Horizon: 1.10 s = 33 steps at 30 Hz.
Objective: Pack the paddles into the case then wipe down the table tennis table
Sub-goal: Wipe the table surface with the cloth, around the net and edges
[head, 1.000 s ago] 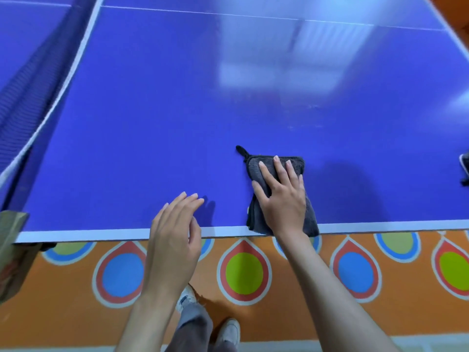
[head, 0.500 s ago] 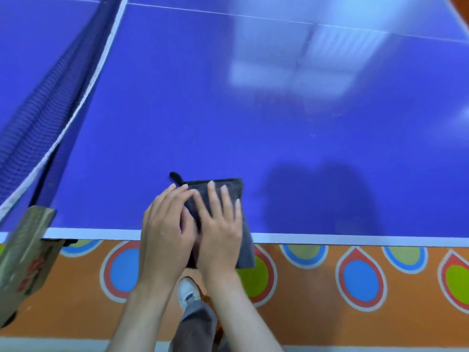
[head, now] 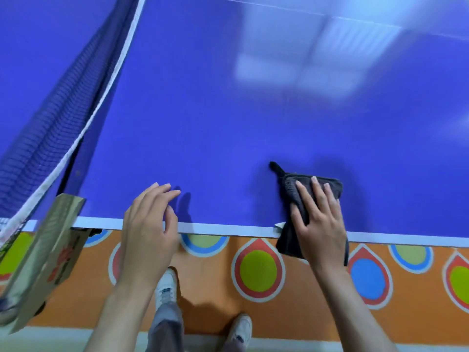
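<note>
A folded dark grey cloth (head: pixel 288 189) lies on the blue table tennis table (head: pixel 228 123) at its near edge, with its lower part hanging over the white border line. My right hand (head: pixel 318 219) presses flat on the cloth with straight, spread fingers. My left hand (head: pixel 149 224) hovers at the near edge to the left of the cloth, fingers loosely bent, holding nothing. No paddles or case show in the head view.
The dark blue net (head: pixel 58 118) with its white top band runs along the left side. A tan object with red print (head: pixel 43 257) hangs at the net post by the near left corner. Below lie an orange patterned floor (head: pixel 258 273) and my shoes.
Half a second ago both hands were together on the cloth near the left. Now the right hand has slid the cloth to the right, and the left hand has come off it.
</note>
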Motion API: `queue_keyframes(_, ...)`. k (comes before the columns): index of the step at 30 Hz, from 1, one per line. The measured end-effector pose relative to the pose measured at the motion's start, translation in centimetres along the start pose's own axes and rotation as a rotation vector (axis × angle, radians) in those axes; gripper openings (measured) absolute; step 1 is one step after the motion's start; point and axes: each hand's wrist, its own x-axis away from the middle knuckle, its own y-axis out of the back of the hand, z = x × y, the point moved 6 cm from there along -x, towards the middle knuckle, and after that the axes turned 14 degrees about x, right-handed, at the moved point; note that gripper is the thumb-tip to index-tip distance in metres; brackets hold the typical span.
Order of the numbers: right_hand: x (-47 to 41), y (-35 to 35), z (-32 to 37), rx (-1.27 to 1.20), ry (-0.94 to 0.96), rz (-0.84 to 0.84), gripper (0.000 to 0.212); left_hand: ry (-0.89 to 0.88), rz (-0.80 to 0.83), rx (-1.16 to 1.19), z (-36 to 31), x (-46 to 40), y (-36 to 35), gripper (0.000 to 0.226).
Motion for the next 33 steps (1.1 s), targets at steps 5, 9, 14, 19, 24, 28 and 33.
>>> queue_keyframes(5,-0.9,-0.1,-1.3,0.066,-0.19,0.019,0.06,0.008,0.007,0.053,2.1,-1.8,2.5,0.034)
queue_keyframes(9,-1.0,-0.2,3.9,0.079,-0.16,0.025,0.058,-0.012,-0.029,0.092,2.9,-4.1,5.9,0.034)
queue_keyframes(14,-1.3,-1.3,16.3,0.166,-0.042,0.006,0.059,0.119,-0.079,0.143,5.3,-6.9,10.2,0.038)
queue_keyframes(19,-0.6,-1.8,28.6,0.121,0.058,0.014,0.056,0.225,-0.153,0.153,7.4,-8.2,13.9,0.041)
queue_keyframes(24,0.9,-2.2,39.6,0.085,0.185,0.021,0.054,0.274,-0.183,0.186,8.8,-9.1,16.0,0.043)
queue_keyframes(28,1.2,-2.6,42.8,0.044,0.202,0.022,0.054,0.346,-0.159,0.191,9.6,-9.3,16.2,0.04)
queue_keyframes(33,0.6,-2.6,41.0,0.0,0.31,0.054,0.053,0.306,-0.103,0.178,9.2,-9.6,14.8,0.037)
